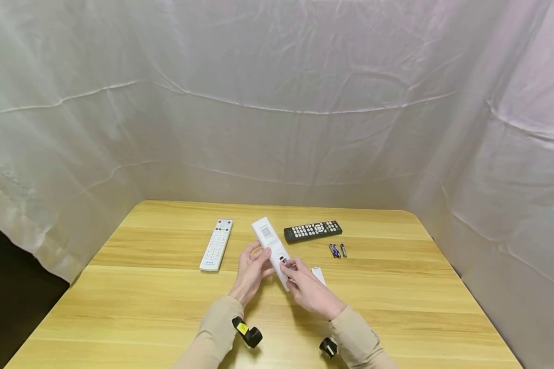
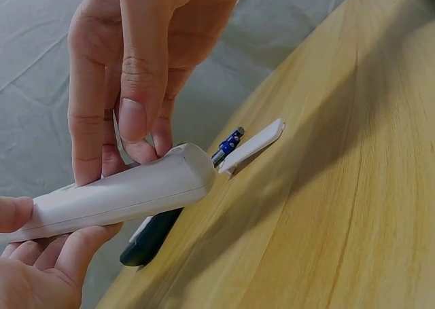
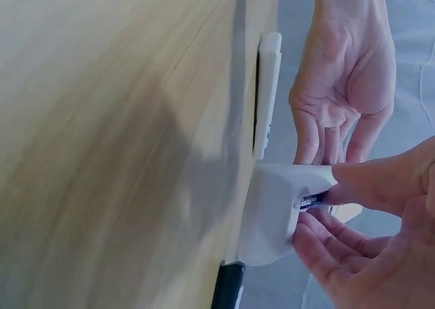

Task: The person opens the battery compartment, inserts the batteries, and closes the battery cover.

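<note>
A white remote control (image 1: pixel 266 231) is held above the table with its back up and its battery compartment uncovered. Around its side and underside curls my left hand (image 1: pixel 250 272), thumb on the near edge. At the compartment my right hand (image 1: pixel 307 288) pinches a dark blue battery (image 3: pixel 312 201) that sits partly inside; the fingers hide most of it. In the left wrist view, the right fingertips (image 2: pixel 132 119) touch the top of the remote. A white battery cover (image 2: pixel 255 146) lies on the table just beyond the right hand.
To the left lies another white remote (image 1: pixel 216 246), buttons up. A black remote (image 1: pixel 312 231) lies behind the hands, with several blue batteries (image 1: pixel 335 250) on the wooden table (image 1: pixel 397 287) nearby. Pale curtains (image 1: pixel 277 143) surround the table's back and sides.
</note>
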{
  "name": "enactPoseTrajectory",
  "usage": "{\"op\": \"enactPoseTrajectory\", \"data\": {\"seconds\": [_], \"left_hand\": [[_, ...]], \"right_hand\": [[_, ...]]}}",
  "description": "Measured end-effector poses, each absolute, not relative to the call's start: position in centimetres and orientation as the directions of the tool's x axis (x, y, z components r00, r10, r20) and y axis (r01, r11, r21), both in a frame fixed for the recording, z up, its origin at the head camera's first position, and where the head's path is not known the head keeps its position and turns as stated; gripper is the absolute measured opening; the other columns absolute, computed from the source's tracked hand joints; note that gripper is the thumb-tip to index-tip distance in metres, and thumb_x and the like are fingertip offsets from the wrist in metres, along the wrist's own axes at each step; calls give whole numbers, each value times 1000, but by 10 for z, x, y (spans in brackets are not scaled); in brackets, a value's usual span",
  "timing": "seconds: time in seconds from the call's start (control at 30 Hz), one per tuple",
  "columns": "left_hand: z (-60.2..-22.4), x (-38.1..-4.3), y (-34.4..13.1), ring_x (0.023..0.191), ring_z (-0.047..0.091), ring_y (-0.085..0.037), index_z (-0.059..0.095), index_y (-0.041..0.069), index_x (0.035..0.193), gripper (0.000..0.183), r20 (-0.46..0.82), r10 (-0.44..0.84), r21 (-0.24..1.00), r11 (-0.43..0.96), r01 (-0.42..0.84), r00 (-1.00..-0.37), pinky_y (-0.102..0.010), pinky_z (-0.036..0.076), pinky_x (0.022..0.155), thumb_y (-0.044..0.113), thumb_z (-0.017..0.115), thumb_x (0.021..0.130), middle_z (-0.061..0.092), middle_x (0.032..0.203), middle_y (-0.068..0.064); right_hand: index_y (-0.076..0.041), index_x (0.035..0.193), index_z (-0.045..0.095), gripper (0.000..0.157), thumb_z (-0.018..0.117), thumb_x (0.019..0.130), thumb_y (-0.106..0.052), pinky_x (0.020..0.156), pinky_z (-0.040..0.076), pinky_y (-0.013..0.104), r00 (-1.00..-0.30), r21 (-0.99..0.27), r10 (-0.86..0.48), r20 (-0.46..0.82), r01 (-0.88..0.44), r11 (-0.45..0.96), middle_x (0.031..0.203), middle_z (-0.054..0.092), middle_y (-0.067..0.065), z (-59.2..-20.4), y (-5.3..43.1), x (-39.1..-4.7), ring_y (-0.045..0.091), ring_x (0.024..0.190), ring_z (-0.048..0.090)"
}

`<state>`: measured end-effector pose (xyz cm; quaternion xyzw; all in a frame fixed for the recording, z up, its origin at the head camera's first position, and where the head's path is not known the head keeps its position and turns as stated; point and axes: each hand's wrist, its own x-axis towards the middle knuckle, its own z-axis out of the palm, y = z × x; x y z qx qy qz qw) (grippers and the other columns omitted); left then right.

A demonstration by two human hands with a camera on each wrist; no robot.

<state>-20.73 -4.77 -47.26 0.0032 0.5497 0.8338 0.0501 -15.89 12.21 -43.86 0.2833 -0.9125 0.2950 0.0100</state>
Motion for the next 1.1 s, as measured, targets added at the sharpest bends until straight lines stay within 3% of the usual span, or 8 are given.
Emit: {"op": "enactPoseTrajectory", "data": {"seconds": [0.47,0.63,0.9,1.1], "left_hand": [[-472,-208,-46,93,72,-15,37,-5,144,45,-58,88,928,-363,-86,-994,-37,65,84,9,52,103,61,134,-30],[-472,-208,-45,90,72,-14,38,-5,142,44,-61,81,927,-366,-86,-995,-37,65,83,10,54,103,64,131,-28],[-475,-204,-49,87,73,-14,43,-4,135,43,11,107,918,-395,-32,-994,-34,65,79,16,60,100,71,120,-21],[-475,-207,-48,86,73,-13,41,-2,140,41,-79,80,930,-353,-102,-994,-32,65,76,10,54,103,68,124,-23]], "right_hand": [[11,143,45,53,61,95,-2,95,61,40,-863,-602,-475,175,-475,642,134,55,20,-439,125,-160,30,113,63],[9,139,52,48,64,93,-3,92,62,40,-872,-616,-444,205,-467,634,133,59,17,-442,127,-160,29,111,65],[3,125,66,34,63,92,2,83,60,25,-887,-677,-372,273,-452,581,124,68,17,-449,136,-162,25,97,68],[0,120,69,28,64,92,1,84,58,22,-899,-719,-336,281,-429,547,117,72,14,-453,148,-166,24,97,68]]}}
